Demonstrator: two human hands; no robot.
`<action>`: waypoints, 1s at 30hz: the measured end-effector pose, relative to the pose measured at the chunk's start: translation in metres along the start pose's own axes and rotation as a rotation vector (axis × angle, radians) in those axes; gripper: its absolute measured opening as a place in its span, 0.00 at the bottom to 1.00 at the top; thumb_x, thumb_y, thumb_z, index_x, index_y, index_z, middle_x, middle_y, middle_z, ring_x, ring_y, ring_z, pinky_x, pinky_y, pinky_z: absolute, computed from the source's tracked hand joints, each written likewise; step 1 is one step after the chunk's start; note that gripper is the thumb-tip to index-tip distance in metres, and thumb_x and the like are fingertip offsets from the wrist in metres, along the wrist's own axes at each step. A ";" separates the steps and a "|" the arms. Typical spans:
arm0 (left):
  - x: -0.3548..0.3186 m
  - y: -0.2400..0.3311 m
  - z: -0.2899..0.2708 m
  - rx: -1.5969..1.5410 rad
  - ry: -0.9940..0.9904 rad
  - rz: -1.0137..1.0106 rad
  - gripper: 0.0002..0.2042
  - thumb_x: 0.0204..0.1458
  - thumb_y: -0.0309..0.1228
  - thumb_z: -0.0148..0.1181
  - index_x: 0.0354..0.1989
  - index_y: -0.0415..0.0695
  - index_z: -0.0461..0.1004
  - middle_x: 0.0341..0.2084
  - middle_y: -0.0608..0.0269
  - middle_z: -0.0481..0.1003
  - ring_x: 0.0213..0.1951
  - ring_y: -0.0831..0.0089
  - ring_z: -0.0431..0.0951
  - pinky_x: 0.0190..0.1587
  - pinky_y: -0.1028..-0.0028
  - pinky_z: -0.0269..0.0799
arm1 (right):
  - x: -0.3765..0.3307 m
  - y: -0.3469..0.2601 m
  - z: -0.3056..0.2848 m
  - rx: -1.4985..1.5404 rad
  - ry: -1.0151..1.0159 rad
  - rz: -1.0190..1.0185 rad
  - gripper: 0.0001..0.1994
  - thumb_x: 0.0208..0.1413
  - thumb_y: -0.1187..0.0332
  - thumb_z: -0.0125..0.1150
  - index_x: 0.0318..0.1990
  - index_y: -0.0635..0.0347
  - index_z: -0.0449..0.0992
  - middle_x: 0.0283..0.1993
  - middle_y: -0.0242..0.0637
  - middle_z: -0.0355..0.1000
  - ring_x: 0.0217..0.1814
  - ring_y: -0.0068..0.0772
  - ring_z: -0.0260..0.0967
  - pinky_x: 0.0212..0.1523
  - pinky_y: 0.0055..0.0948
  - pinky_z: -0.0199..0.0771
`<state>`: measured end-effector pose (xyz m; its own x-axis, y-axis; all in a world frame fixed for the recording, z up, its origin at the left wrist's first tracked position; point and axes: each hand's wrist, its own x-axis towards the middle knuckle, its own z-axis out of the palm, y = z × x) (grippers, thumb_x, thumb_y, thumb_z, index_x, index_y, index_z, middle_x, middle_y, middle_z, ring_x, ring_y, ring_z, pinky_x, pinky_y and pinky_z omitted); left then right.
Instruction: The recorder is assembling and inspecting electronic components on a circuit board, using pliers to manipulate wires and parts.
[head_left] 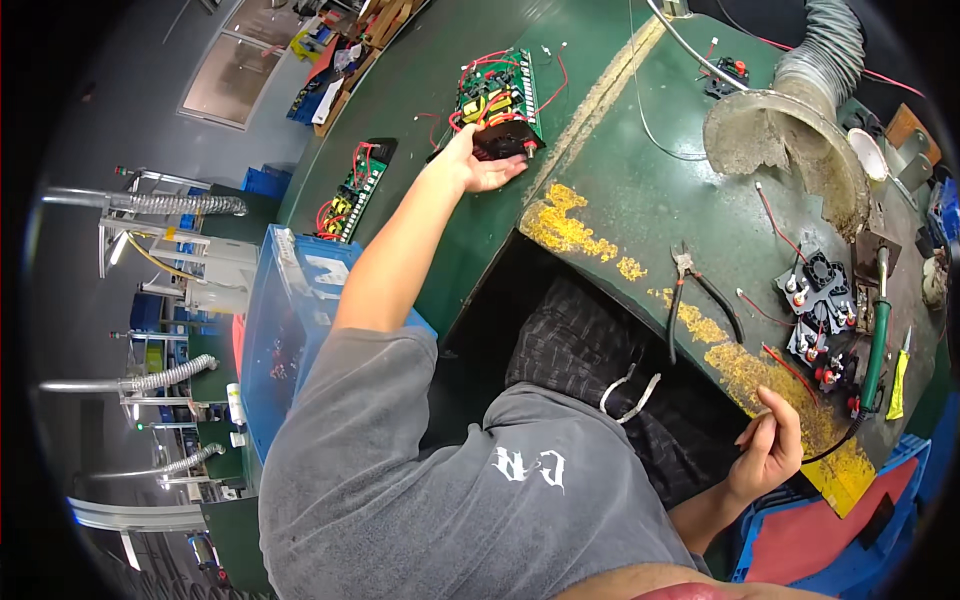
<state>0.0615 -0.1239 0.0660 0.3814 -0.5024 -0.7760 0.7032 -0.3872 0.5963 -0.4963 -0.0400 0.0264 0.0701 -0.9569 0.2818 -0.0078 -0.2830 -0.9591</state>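
My left hand [486, 166], arm stretched out, grips the black end panel of a green circuit board [497, 97] at the back of the bench. Yellow-wrapped parts and red wires stand on that board. Over the bench's front edge at the right is my right hand [768, 445], fingers curled in; anything inside them is hidden. Near it lie a short red wire [790, 372] and several black fan panels [822, 300] with red and white terminals. Black-handled pliers [690, 300] rest between my hands, jaws pointing away from me.
A second circuit board [350, 205] lies at the left beside a blue plastic bin [290, 330]. A fume-extraction hood [785, 150] stands at the back right. A soldering iron with a green handle [878, 350] and yellow-handled tool [900, 375] lie at the right, above a blue crate [840, 525].
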 end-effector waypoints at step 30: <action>-0.050 -0.022 -0.081 -0.214 -0.167 0.057 0.18 0.55 0.23 0.50 0.53 0.28 0.65 0.53 0.13 0.68 0.32 0.62 0.82 0.30 0.75 0.85 | -0.023 -0.007 -0.001 0.003 0.006 0.068 0.13 0.65 0.79 0.50 0.50 0.72 0.80 0.31 0.33 0.73 0.21 0.13 0.59 0.22 0.15 0.55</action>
<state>0.0752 -0.0276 0.0752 0.3323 -0.6461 -0.6871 0.8009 -0.1915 0.5674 -0.4989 -0.0161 0.0270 0.0631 -0.9743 0.2164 -0.0088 -0.2174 -0.9760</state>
